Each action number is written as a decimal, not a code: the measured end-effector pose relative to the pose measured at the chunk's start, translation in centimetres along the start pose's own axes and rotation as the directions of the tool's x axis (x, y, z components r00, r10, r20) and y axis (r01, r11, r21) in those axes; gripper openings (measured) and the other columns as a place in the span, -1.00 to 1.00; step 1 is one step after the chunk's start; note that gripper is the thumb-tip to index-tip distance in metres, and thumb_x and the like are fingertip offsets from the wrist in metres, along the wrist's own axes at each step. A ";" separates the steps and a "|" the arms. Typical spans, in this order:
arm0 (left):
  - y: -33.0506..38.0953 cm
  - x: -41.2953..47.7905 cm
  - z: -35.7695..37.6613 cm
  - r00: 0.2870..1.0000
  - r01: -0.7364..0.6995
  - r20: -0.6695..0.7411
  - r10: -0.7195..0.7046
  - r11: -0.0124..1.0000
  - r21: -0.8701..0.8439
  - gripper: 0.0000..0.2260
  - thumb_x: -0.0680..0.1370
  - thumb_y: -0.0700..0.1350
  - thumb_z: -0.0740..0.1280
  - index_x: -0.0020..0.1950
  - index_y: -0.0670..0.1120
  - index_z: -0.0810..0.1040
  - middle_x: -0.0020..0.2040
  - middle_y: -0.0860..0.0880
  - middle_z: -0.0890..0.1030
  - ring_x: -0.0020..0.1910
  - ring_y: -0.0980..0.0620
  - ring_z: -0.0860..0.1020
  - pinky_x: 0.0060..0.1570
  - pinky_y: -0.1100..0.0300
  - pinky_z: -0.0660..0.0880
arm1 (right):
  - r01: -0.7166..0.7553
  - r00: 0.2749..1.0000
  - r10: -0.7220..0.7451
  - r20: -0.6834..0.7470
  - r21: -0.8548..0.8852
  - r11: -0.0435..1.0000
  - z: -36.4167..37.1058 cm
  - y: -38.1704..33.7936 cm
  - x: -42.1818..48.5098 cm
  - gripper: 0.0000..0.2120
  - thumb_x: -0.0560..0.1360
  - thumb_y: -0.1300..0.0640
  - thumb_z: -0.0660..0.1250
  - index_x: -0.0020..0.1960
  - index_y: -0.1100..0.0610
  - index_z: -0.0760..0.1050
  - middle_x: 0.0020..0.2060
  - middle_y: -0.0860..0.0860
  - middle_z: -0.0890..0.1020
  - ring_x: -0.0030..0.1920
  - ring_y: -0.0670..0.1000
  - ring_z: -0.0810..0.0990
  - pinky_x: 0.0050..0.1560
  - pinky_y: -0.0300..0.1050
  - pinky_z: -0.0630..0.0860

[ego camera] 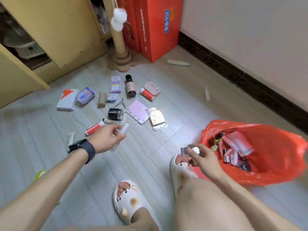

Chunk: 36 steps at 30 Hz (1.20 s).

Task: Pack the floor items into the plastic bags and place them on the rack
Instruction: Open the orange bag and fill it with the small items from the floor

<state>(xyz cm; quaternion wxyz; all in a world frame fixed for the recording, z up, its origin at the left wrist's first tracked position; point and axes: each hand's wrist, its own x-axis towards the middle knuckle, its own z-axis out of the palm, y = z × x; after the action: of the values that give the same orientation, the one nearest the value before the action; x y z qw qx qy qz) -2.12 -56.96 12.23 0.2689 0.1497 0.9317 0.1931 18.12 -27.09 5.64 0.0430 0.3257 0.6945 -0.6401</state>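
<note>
Crouching over one grey floor [175, 104], I count about fourteen small items in the scatter [115, 99] ahead, plus two pale tubes lying apart near the wall. My left hand [106, 139], watch on the wrist, reaches forward palm-down, fingers clamped around one pale slim tube [120, 133] that runs through the grip. My right hand [202, 158] hovers just beside the one open orange plastic bag [273, 160], fingertips pinching one small square packet [185, 151] and one white round piece [195, 150]
</note>
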 end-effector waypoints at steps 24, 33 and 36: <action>23.8 4.4 18.9 0.929 -0.306 0.200 0.313 0.950 -0.064 -0.69 0.42 0.19 0.42 0.09 0.09 0.61 -0.03 0.06 0.62 -0.10 0.03 0.57 -0.07 0.06 0.55 | -0.092 0.989 -0.021 -0.147 -0.718 0.690 -14.6 9.6 4.5 -0.80 0.54 0.08 0.34 0.16 0.03 0.53 -0.01 0.04 0.63 0.03 0.12 0.61 -0.12 -0.12 0.40; 24.4 5.3 19.5 0.895 -0.418 0.171 0.413 0.908 -0.004 -0.73 0.45 0.17 0.40 0.13 0.20 0.57 -0.01 0.09 0.51 0.01 0.00 0.53 -0.11 0.13 0.44 | -0.177 0.911 -0.029 -0.411 -0.453 0.874 -14.1 8.8 3.6 -0.84 0.57 -0.06 0.30 0.05 -0.03 0.59 -0.11 -0.12 0.66 0.00 0.04 0.65 -0.09 -0.12 0.47; 25.5 5.0 20.3 0.861 -0.488 0.191 0.471 0.872 0.046 -0.72 0.46 0.15 0.38 0.16 0.19 0.57 0.04 0.09 0.52 0.08 0.01 0.52 -0.12 0.17 0.36 | -0.179 0.937 0.206 -0.282 0.120 0.977 -13.7 6.3 2.0 -0.71 0.61 -0.16 0.23 0.03 0.01 0.61 -0.13 -0.02 0.74 -0.08 0.07 0.72 -0.04 -0.07 0.61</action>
<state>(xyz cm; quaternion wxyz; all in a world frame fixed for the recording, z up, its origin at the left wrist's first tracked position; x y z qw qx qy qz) 9.66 -26.93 5.35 0.2854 0.4054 0.8459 0.1964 24.68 -13.91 1.69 -0.0128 0.4849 0.6276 -0.6089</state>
